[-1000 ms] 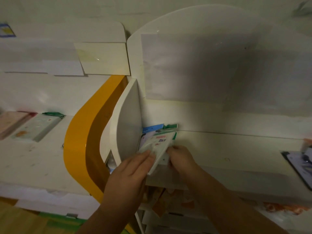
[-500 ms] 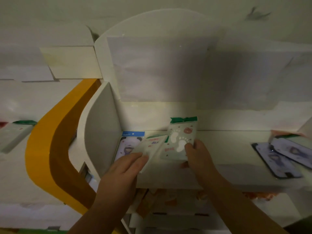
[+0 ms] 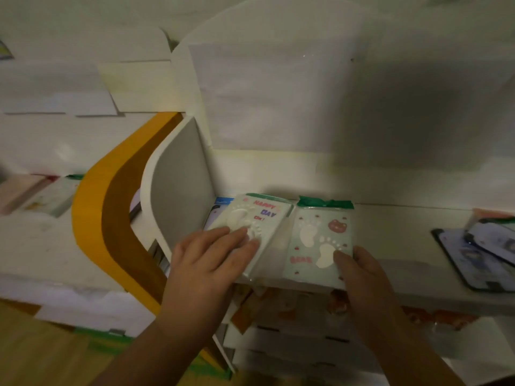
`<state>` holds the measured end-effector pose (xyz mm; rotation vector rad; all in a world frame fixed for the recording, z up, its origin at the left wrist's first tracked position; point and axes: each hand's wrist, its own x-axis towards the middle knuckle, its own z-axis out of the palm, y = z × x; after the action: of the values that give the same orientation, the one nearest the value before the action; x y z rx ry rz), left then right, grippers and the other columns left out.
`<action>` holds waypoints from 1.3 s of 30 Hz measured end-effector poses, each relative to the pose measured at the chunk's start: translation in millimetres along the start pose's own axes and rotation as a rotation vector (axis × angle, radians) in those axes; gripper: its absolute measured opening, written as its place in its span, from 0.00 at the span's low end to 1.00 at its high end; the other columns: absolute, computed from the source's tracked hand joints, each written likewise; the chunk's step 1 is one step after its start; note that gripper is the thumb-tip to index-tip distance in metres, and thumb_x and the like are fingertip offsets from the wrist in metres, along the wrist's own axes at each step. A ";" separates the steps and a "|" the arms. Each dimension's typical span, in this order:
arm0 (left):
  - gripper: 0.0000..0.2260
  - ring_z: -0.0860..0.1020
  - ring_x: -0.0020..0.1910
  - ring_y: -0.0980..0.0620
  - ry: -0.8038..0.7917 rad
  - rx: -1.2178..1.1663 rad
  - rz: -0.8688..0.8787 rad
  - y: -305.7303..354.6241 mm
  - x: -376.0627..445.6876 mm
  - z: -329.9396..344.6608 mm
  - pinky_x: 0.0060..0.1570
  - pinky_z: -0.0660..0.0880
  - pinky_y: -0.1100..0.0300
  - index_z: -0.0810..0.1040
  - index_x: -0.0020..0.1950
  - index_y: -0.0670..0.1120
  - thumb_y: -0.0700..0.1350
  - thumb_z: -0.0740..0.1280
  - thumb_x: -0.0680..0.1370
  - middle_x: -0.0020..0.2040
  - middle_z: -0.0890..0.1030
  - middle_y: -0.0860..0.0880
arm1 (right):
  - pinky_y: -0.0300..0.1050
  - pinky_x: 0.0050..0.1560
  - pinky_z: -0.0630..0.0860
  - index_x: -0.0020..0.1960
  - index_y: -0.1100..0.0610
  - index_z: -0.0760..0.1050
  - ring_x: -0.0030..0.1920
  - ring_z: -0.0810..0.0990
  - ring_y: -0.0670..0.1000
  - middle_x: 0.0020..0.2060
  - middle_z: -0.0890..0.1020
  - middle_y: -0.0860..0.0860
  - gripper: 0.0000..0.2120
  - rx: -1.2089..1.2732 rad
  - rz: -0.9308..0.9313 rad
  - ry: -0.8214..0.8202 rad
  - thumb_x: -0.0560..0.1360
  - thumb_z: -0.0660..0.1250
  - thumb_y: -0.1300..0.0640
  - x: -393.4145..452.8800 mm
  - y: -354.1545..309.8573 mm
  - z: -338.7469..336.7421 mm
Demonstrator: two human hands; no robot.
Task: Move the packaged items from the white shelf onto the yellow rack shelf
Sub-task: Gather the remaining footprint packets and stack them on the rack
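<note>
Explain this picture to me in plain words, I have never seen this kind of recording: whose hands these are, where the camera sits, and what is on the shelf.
There is no machine here. A person wears one wide-angle camera on the head, so you look forward and down at their own two bare hands. The single view shows a white shelf with a curved yellow rack to its left. The left hand rests with straight fingers on a pale green packet printed HAPPY DAY. The right hand pinches the lower corner of a second packet with white footprints and a bear. Both packets lie side by side near the shelf's front edge. A blue-edged packet peeks out behind the first. Dark flat packages lie far right. More packets sit on the surface left of the yellow rack, too blurred to read.
</note>
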<state>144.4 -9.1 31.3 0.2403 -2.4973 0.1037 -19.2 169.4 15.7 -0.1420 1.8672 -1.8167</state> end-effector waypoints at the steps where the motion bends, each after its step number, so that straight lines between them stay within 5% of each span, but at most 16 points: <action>1: 0.18 0.75 0.63 0.42 0.023 0.007 -0.003 1.5 -1.2 -4.9 0.60 0.69 0.44 0.73 0.67 0.51 0.53 0.62 0.78 0.66 0.78 0.48 | 0.42 0.23 0.71 0.50 0.56 0.77 0.33 0.77 0.54 0.43 0.81 0.59 0.05 -0.004 -0.006 -0.011 0.80 0.62 0.58 -4.2 -2.4 2.8; 8: 0.15 0.74 0.66 0.42 0.147 0.034 -0.039 -10.8 -18.8 -54.0 0.59 0.67 0.42 0.72 0.68 0.52 0.51 0.59 0.83 0.69 0.75 0.50 | 0.39 0.18 0.68 0.50 0.57 0.77 0.23 0.74 0.55 0.37 0.84 0.58 0.05 0.071 -0.064 -0.116 0.80 0.62 0.59 -44.7 -28.5 42.5; 12: 0.18 0.74 0.66 0.44 0.230 0.022 -0.083 -30.5 -42.8 -92.6 0.57 0.67 0.43 0.73 0.66 0.51 0.45 0.69 0.77 0.68 0.76 0.50 | 0.40 0.19 0.70 0.52 0.58 0.75 0.25 0.78 0.53 0.34 0.85 0.53 0.05 0.137 -0.111 -0.165 0.80 0.61 0.61 -80.9 -37.8 80.9; 16: 0.11 0.75 0.65 0.44 0.350 0.023 -0.084 -62.3 -83.3 -138.0 0.56 0.68 0.43 0.75 0.64 0.50 0.46 0.63 0.82 0.66 0.77 0.51 | 0.47 0.26 0.75 0.52 0.54 0.77 0.29 0.83 0.50 0.35 0.86 0.50 0.07 0.157 -0.128 -0.193 0.80 0.60 0.60 -127.6 -37.3 127.7; 19: 0.24 0.75 0.65 0.46 0.392 0.084 -0.145 -96.8 -120.8 -171.1 0.56 0.67 0.43 0.75 0.64 0.51 0.33 0.73 0.72 0.66 0.77 0.52 | 0.51 0.31 0.81 0.53 0.52 0.78 0.37 0.86 0.54 0.42 0.87 0.53 0.07 0.159 -0.118 -0.231 0.79 0.62 0.59 -166.9 -36.9 161.4; 23: 0.27 0.76 0.65 0.46 0.344 0.160 -0.246 -143.3 -167.1 -202.0 0.54 0.66 0.46 0.80 0.63 0.50 0.28 0.74 0.68 0.66 0.78 0.51 | 0.56 0.36 0.80 0.54 0.54 0.78 0.39 0.82 0.63 0.44 0.86 0.57 0.08 0.102 -0.168 -0.304 0.78 0.62 0.56 -213.8 -35.7 207.0; 26: 0.27 0.76 0.64 0.44 0.298 0.182 -0.270 -180.0 -207.5 -216.6 0.53 0.66 0.45 0.81 0.62 0.47 0.34 0.72 0.63 0.66 0.78 0.49 | 0.49 0.31 0.76 0.54 0.53 0.78 0.36 0.79 0.59 0.40 0.86 0.55 0.07 0.057 -0.196 -0.282 0.79 0.61 0.57 -238.8 -23.3 254.2; 30: 0.18 0.75 0.64 0.44 0.236 0.111 -0.317 -215.4 -241.5 -225.4 0.53 0.65 0.46 0.80 0.64 0.48 0.50 0.55 0.80 0.66 0.77 0.50 | 0.40 0.22 0.75 0.55 0.55 0.76 0.29 0.80 0.47 0.43 0.83 0.55 0.07 0.095 -0.131 -0.290 0.81 0.60 0.59 -251.1 -3.1 311.9; 33: 0.19 0.73 0.65 0.45 0.232 0.111 -0.354 -234.7 -255.9 -222.9 0.54 0.64 0.47 0.78 0.66 0.49 0.46 0.51 0.83 0.67 0.76 0.51 | 0.38 0.22 0.74 0.57 0.57 0.75 0.28 0.80 0.45 0.46 0.82 0.57 0.07 0.125 -0.087 -0.310 0.81 0.61 0.59 -249.0 7.2 344.3; 39: 0.26 0.72 0.68 0.45 0.170 0.165 -0.410 -275.8 -268.3 -205.2 0.55 0.63 0.47 0.76 0.69 0.50 0.32 0.62 0.73 0.70 0.74 0.51 | 0.40 0.28 0.79 0.54 0.55 0.76 0.34 0.85 0.47 0.47 0.83 0.53 0.06 0.142 -0.043 -0.324 0.80 0.62 0.60 -228.8 22.1 387.5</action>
<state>529.7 -213.1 42.0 0.7716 -2.2233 0.1538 351.0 -79.8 77.4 -0.4029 1.5173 -1.8233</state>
